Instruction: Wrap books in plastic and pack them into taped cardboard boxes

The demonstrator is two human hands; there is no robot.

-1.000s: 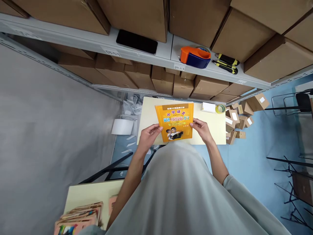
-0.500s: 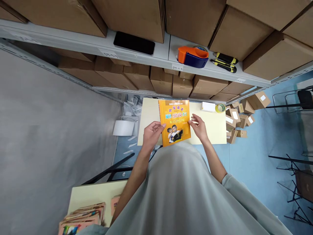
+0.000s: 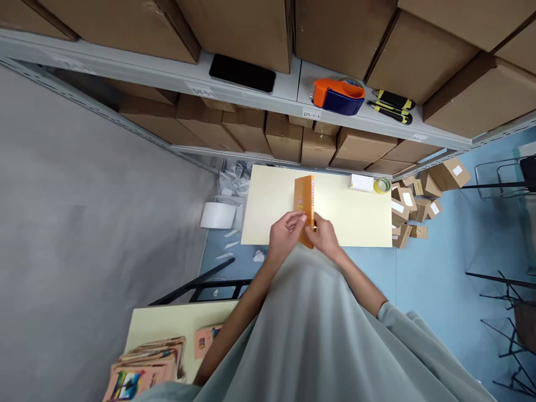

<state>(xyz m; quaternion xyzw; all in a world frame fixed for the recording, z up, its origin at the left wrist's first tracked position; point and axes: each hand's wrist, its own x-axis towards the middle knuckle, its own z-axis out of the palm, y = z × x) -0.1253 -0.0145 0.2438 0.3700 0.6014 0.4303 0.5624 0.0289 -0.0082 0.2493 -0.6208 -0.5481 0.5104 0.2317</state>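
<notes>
An orange book (image 3: 305, 195) is turned nearly edge-on above the pale table (image 3: 268, 223), its printed spine showing on the right. My left hand (image 3: 286, 237) has its fingers closed at the book's left side, low on the cover. On the spine side, my right hand (image 3: 324, 237) grips the lower part between thumb and fingers. Most of the front cover is foreshortened, and the lower end of the book is close to my grey clothing.
Above the table runs a shelf (image 3: 285, 99) with cardboard boxes, a phone (image 3: 242, 73), a tape dispenser (image 3: 338, 96) and box cutters (image 3: 391, 106). A white box (image 3: 360, 182) and tape roll (image 3: 382, 186) lie at the table's back right. Stacked booklets (image 3: 146, 363) sit lower left.
The book has turned from facing me with its front cover to nearly edge-on. Both hands have come closer together around it. The view has shifted slightly.
</notes>
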